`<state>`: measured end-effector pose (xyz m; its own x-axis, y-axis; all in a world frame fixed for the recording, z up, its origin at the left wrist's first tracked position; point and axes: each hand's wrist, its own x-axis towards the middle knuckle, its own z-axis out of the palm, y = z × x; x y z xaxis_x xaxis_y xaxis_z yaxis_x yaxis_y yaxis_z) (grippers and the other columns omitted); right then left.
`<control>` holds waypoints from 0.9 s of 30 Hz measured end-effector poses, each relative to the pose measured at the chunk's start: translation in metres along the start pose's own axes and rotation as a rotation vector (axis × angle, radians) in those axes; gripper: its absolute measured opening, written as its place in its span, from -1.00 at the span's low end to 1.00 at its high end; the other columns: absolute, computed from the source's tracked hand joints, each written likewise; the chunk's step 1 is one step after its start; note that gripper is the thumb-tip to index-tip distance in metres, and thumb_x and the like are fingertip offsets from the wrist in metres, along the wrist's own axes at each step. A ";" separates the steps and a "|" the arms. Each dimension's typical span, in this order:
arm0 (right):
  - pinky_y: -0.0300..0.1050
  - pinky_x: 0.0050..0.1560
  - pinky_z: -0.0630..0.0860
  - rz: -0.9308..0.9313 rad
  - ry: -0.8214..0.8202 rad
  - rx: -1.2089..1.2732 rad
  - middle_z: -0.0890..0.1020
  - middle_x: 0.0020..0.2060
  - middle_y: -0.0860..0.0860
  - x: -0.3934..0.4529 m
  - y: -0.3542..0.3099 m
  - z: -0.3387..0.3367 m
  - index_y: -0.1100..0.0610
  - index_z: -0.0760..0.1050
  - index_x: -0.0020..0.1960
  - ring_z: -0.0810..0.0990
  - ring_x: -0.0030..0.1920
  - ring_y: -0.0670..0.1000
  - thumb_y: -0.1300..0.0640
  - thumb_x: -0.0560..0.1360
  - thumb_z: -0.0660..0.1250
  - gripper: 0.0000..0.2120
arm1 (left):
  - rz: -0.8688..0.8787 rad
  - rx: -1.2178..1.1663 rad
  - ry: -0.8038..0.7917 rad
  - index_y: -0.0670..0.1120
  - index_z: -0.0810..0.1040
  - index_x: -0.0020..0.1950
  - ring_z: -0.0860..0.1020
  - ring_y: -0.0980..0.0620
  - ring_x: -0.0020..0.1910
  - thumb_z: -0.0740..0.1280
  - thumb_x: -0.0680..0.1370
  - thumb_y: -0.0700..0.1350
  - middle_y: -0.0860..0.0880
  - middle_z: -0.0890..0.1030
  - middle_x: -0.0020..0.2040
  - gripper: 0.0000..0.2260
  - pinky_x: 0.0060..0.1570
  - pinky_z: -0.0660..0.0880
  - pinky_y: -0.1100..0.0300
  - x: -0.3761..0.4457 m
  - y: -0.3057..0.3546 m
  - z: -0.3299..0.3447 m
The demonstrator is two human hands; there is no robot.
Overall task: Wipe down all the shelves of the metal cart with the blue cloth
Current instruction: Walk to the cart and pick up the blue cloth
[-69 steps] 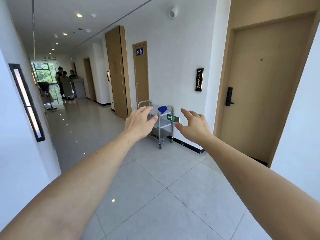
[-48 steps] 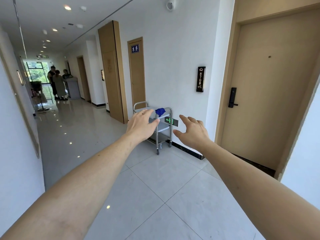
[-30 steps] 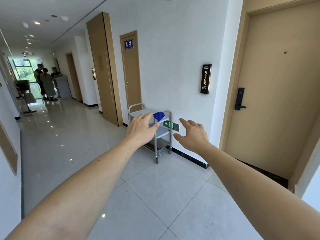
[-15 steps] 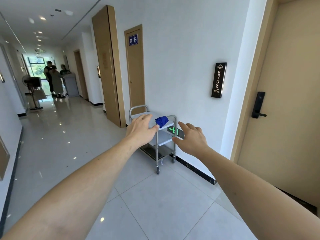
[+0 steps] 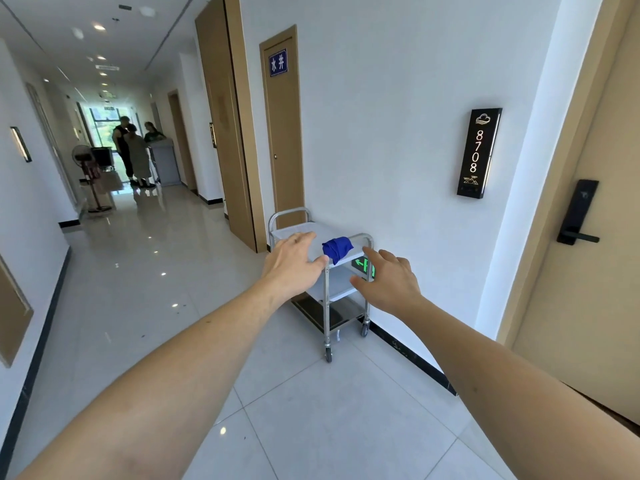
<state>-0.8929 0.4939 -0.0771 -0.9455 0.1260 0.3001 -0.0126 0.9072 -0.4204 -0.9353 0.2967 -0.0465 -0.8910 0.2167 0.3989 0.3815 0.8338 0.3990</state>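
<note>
A three-shelf metal cart [image 5: 327,306] on castors stands against the right-hand wall of a corridor, some way ahead of me. A crumpled blue cloth [image 5: 336,248] lies on the near right part of its top shelf, hanging slightly over the edge. Both my arms are stretched forward. My left hand [image 5: 294,263] is open with fingers spread and covers the cart's left part in the view. My right hand [image 5: 389,282] is open too, in front of the cart's right side. Neither hand holds anything, and both are well short of the cart.
A room door with a black lock [image 5: 576,213] is at the right, beside a number plate [image 5: 478,152]. A green exit sign [image 5: 363,266] glows low on the wall behind the cart. Three people [image 5: 135,150] and a fan [image 5: 88,174] stand far down the corridor. Glossy tiled floor lies between.
I have come closer to the cart along the corridor; it looks larger now. Both hands stay open and outstretched in the same pose.
</note>
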 end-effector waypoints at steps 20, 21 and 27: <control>0.21 0.35 0.35 0.072 -0.017 -0.046 0.32 0.50 0.09 0.306 -0.020 0.133 -0.05 0.16 0.57 0.23 0.44 0.27 -0.18 0.53 0.29 -0.32 | 0.055 -0.029 -0.069 0.02 0.23 0.54 0.21 -0.08 0.50 0.21 0.58 0.15 0.03 0.25 0.55 -0.45 0.39 0.25 -0.08 0.301 -0.164 0.084; 0.21 0.34 0.36 0.073 -0.019 -0.052 0.32 0.49 0.10 0.319 -0.021 0.140 -0.05 0.16 0.56 0.24 0.43 0.27 -0.17 0.53 0.29 -0.33 | 0.050 -0.028 -0.074 0.02 0.23 0.54 0.20 -0.08 0.51 0.21 0.59 0.15 0.02 0.24 0.55 -0.45 0.40 0.25 -0.08 0.314 -0.173 0.087; 0.20 0.30 0.39 0.092 -0.038 -0.071 0.35 0.47 0.08 0.382 -0.016 0.176 -0.04 0.20 0.54 0.27 0.40 0.27 -0.16 0.53 0.30 -0.36 | 0.030 -0.066 -0.107 0.01 0.23 0.54 0.21 -0.10 0.49 0.21 0.58 0.15 0.01 0.26 0.55 -0.44 0.39 0.26 -0.09 0.373 -0.215 0.118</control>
<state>-1.3109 0.4569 -0.1065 -0.9534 0.1958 0.2295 0.0965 0.9187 -0.3830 -1.3791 0.2578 -0.0806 -0.8988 0.2971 0.3223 0.4206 0.7916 0.4433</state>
